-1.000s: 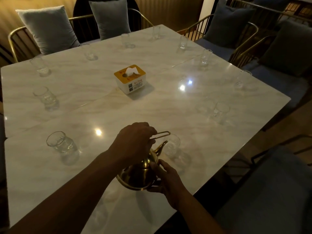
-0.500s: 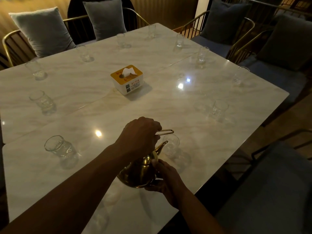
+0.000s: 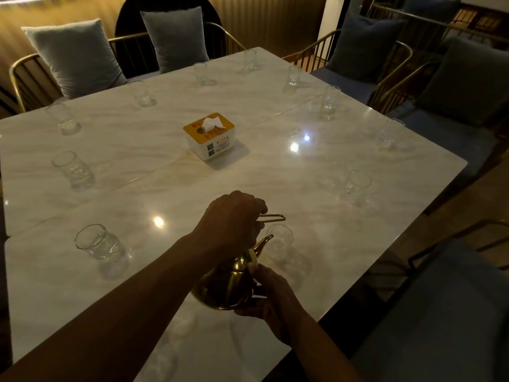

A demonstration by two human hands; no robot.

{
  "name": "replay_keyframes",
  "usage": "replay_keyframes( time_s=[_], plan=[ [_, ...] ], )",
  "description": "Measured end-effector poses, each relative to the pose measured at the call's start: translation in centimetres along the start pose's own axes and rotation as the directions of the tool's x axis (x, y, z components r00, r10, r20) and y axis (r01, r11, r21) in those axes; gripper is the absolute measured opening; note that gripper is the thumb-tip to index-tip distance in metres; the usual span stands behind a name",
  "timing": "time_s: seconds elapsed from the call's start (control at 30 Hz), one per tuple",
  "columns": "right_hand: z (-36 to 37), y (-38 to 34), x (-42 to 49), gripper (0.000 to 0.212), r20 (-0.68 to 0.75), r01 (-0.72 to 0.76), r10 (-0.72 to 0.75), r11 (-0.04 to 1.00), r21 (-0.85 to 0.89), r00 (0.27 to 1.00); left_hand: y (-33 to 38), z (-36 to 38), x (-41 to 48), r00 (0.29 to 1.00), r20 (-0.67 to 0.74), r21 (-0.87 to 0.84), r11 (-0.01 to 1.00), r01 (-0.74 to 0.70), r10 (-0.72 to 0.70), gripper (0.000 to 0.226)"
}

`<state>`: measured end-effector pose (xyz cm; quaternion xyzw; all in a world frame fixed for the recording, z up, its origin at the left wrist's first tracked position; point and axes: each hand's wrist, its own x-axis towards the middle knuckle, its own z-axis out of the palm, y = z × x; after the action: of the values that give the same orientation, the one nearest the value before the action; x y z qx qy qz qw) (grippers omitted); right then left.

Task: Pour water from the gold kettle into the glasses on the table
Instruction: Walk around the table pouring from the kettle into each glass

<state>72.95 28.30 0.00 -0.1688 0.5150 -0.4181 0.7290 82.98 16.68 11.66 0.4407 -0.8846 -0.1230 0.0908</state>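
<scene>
The left hand [image 3: 232,219] grips the kettle [image 3: 225,285] handle, hiding the lid; the right hand [image 3: 271,296] cups its body, spout over a glass [image 3: 279,241].

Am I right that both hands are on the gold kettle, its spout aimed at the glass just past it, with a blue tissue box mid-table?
Nearly. The head view shows the tissue box is white with a yellow top, not blue. The left hand and right hand do hold the gold kettle, spout toward the glass.
</scene>
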Motion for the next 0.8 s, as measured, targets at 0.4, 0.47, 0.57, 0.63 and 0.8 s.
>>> replay_keyframes(
  time_s=[0.4, 0.47, 0.57, 0.63, 0.8],
  plan=[
    [0.52, -0.24, -0.48, 0.049, 0.001, -0.014, 0.014, 1.000, -0.004, 1.000, -0.01, -0.21, -0.25, 1.000, -0.025, 0.006, 1.000, -0.011, 0.011, 0.035],
    [0.51, -0.25, -0.52, 0.048, 0.003, -0.014, 0.014, 1.000, -0.004, 1.000, 0.01, -0.24, -0.29, 0.999, -0.033, 0.006, 1.000, -0.016, 0.017, 0.034],
    [0.52, -0.28, -0.57, 0.050, 0.000, -0.013, 0.013, 1.000, -0.005, 1.000, -0.05, -0.25, -0.31, 0.999, -0.037, 0.007, 1.000, -0.017, 0.017, 0.034],
    [0.57, -0.30, -0.63, 0.050, 0.001, -0.011, 0.011, 1.000, -0.009, 1.000, -0.10, -0.27, -0.34, 0.999, -0.038, 0.006, 1.000, -0.014, 0.014, 0.034],
    [0.68, -0.40, -0.80, 0.049, 0.002, -0.021, 0.021, 1.000, -0.012, 1.000, -0.07, -0.27, -0.37, 0.999, -0.041, 0.007, 1.000, -0.019, 0.020, 0.034]
  ],
)
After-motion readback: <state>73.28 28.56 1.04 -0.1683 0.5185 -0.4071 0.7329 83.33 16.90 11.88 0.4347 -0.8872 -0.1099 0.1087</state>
